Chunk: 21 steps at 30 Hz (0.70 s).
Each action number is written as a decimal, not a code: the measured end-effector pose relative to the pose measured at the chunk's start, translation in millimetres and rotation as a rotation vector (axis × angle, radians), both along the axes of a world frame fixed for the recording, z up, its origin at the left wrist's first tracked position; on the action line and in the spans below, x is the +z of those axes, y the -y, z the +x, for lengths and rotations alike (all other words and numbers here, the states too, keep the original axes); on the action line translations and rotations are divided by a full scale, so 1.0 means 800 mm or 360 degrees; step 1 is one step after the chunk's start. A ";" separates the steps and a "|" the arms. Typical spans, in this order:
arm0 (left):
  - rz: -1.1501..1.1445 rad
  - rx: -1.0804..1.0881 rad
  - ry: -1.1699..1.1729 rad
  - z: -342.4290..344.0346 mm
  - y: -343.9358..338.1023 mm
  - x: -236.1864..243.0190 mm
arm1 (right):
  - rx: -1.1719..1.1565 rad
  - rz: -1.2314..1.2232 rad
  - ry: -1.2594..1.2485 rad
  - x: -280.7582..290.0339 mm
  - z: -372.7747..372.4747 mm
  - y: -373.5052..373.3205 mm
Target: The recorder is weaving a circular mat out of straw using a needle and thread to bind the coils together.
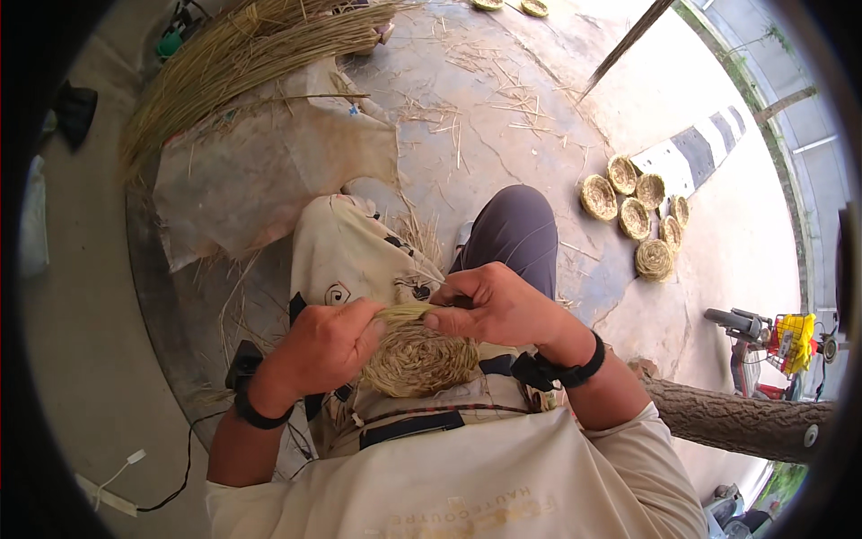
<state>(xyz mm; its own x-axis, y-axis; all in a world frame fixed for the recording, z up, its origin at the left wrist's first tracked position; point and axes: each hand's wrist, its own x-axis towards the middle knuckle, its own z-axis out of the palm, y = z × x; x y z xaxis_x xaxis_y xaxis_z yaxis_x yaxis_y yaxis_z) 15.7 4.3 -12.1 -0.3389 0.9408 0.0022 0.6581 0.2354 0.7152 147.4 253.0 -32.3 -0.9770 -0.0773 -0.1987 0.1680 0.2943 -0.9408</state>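
A round coiled straw basket (420, 366) rests in my lap, its woven side facing up. A bundle of greenish straw strands (406, 312) runs along its far rim, between my two hands. My left hand (339, 346) is closed on the left end of the strands, at the basket's edge. On the other side, my right hand (492, 305) pinches the strands between thumb and fingers. A thin pale strand or tool sticks out past the right fingertips; I cannot tell which. The fingers hide part of the rim.
A large bundle of long straw (260, 54) lies at the far left beside a worn sheet (278, 153). Several finished straw baskets (635, 218) sit on the floor to the right, near a striped post (696, 148). A log (732, 418) and a motorbike (763, 346) are at right.
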 end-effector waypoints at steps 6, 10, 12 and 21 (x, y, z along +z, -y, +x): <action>0.0079 -0.0062 -0.0031 0.000 -0.012 0.005 | -0.0349 -0.2038 0.0117 -0.029 -0.014 -0.050; 0.0222 -0.0142 -0.0289 -0.001 -0.017 0.012 | 0.0354 -0.0540 -0.1192 0.039 -0.055 0.041; 0.0183 -0.0145 -0.0125 -0.009 -0.014 0.008 | 0.0708 0.0315 -0.1372 0.063 -0.021 0.076; -0.0049 0.0061 0.0397 -0.020 -0.006 -0.002 | 0.0632 0.0004 -0.1084 0.014 0.004 0.084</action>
<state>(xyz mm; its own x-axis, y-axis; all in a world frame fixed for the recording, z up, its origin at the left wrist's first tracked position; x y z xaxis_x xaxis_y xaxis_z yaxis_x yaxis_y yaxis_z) -0.5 8.8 -13.4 -0.3609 0.9255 -0.1145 0.4524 0.2811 0.8463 150.3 185.6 -21.1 -0.7831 -0.4465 0.4329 -0.5631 0.2135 -0.7983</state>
